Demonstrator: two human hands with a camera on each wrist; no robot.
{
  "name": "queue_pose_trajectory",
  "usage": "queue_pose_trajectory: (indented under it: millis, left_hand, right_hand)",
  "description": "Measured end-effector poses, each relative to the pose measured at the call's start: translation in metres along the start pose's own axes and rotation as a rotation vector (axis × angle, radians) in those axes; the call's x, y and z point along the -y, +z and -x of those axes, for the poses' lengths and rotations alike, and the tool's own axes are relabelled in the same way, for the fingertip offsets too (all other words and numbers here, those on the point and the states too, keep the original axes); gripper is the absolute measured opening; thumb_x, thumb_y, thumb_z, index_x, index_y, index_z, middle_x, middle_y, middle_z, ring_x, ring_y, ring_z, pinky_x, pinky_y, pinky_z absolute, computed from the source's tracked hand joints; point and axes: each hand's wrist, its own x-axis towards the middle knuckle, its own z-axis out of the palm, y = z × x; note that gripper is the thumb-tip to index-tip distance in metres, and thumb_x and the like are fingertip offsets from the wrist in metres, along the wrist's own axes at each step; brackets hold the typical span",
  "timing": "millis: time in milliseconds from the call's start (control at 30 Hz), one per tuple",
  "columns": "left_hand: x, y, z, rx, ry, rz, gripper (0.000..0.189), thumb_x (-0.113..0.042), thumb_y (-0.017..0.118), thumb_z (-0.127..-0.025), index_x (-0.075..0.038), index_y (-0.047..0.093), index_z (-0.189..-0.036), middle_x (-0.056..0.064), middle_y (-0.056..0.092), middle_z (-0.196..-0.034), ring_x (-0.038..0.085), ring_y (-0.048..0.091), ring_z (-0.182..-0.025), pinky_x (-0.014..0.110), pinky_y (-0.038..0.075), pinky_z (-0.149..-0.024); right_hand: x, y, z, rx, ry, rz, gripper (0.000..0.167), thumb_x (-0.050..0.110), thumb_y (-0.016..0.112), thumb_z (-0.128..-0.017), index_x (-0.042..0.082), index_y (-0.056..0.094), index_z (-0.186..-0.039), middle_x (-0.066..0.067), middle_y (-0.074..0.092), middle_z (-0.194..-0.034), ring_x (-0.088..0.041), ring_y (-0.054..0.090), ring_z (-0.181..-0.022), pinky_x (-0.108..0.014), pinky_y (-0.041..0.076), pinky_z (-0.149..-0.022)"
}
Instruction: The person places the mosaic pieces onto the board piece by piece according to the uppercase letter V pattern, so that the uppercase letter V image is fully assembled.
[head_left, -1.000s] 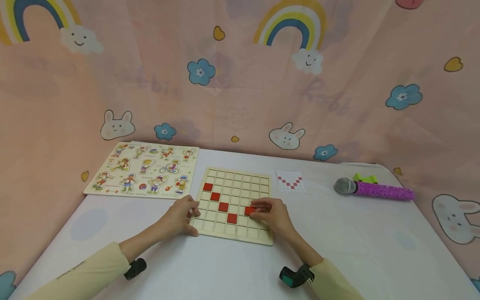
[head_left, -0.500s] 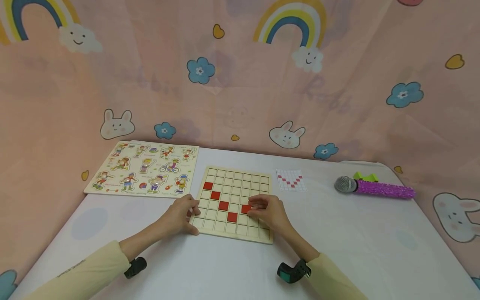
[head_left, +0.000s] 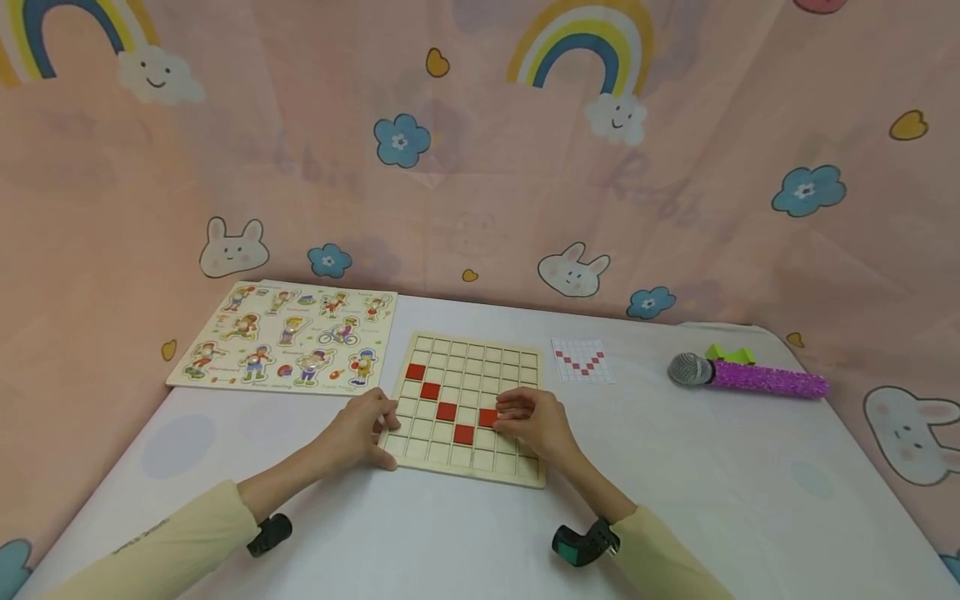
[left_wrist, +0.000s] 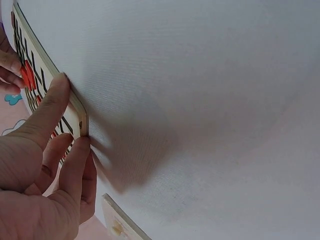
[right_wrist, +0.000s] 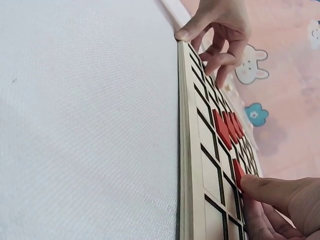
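Observation:
A pale wooden grid board (head_left: 480,477) lies on the white-covered table. Several red square tiles form a slanting row on it, the nearest tile (head_left: 463,435) lying lowest. My left hand (head_left: 358,429) holds the board's near left corner; in the left wrist view its thumb (left_wrist: 56,97) is on the front edge and its fingers reach the side edge. To the right of the row, my right hand (head_left: 540,423) pinches another red tile (head_left: 487,418) at the board's surface. That tile (right_wrist: 238,172) looks slightly tilted in the right wrist view, and fingertips partly cover it.
A picture puzzle board (head_left: 270,333) with cartoon children lies at the back left. Behind the grid board's right side is a small card (head_left: 582,362) with a red V pattern. A purple glittery microphone (head_left: 765,380) and a yellow-green object (head_left: 731,356) lie at the right.
My right hand has moved slightly left along the board with its red tile, which has shifted left over the grid. My left hand stays at the corner.

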Motion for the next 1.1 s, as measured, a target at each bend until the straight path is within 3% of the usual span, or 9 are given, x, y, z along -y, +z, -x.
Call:
queue_pose_trajectory:
  millis: [267, 500, 867, 1100]
  left_hand:
    - [-0.001, -0.001, 0.001, -0.007, -0.009, -0.004, 0.048, 0.000, 0.090, -0.055, 0.005, 0.066, -0.096, 0.004, 0.054, -0.093, 0.017, 0.051, -0.083, 0.026, 0.048, -0.070]
    - [-0.002, 0.000, 0.001, -0.007, -0.019, -0.002, 0.042, 0.000, 0.090, -0.055, 0.001, 0.065, -0.089, 0.005, 0.054, -0.095, 0.018, 0.051, -0.083, 0.025, 0.047, -0.069]
    - [-0.001, 0.000, 0.001, -0.002, -0.011, -0.013, 0.039, -0.001, 0.090, -0.055, -0.001, 0.064, -0.084, 0.008, 0.056, -0.101, 0.018, 0.051, -0.085, 0.027, 0.048, -0.071]
    - [-0.001, -0.001, 0.001, -0.001, -0.003, -0.016, 0.038, -0.001, 0.090, -0.055, -0.002, 0.064, -0.083, 0.009, 0.057, -0.102, 0.018, 0.052, -0.084, 0.027, 0.048, -0.071]
  right_hand:
    - [0.001, 0.000, 0.001, 0.006, -0.008, -0.008, 0.029, -0.007, 0.076, -0.075, -0.006, 0.066, -0.102, -0.015, 0.070, -0.093, -0.024, 0.069, -0.079, -0.027, 0.055, -0.073]
    - [0.001, -0.008, 0.002, -0.007, 0.042, -0.046, 0.032, -0.006, 0.077, -0.074, -0.005, 0.066, -0.105, -0.013, 0.069, -0.096, -0.022, 0.068, -0.081, -0.026, 0.054, -0.075]
    - [-0.012, -0.046, 0.011, -0.031, 0.085, -0.033, 0.035, -0.001, 0.074, -0.079, -0.005, 0.064, -0.113, -0.017, 0.068, -0.103, -0.022, 0.067, -0.088, -0.022, 0.054, -0.076]
    - [-0.020, -0.069, 0.021, -0.039, 0.086, 0.031, 0.036, 0.004, 0.072, -0.084, -0.005, 0.061, -0.117, -0.019, 0.067, -0.108, -0.027, 0.066, -0.096, -0.025, 0.053, -0.081]
